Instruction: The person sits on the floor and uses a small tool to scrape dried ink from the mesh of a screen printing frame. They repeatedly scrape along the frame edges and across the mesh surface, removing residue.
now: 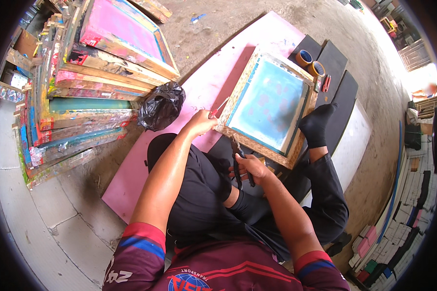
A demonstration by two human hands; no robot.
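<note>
My left hand (202, 124) is closed around a screwdriver (213, 114) with a red handle, its thin shaft pointing up and right beside the frame's left corner. In my right hand (254, 168) is a pair of pliers (236, 149) with black handles, the jaws at the near edge of the frame. The wooden screen-printing frame (257, 141) has light blue mesh with faint pinkish patches and lies tilted in front of me. My fingers hide part of both tools.
Stacked paint-stained screen frames (97, 116) stand at left, with a black plastic bag (162, 106) beside them. Under me is a pink board (131, 186). Rolls of tape (317, 69) and a red-handled tool (327, 83) lie past the frame; my foot (317, 125) rests along its right side.
</note>
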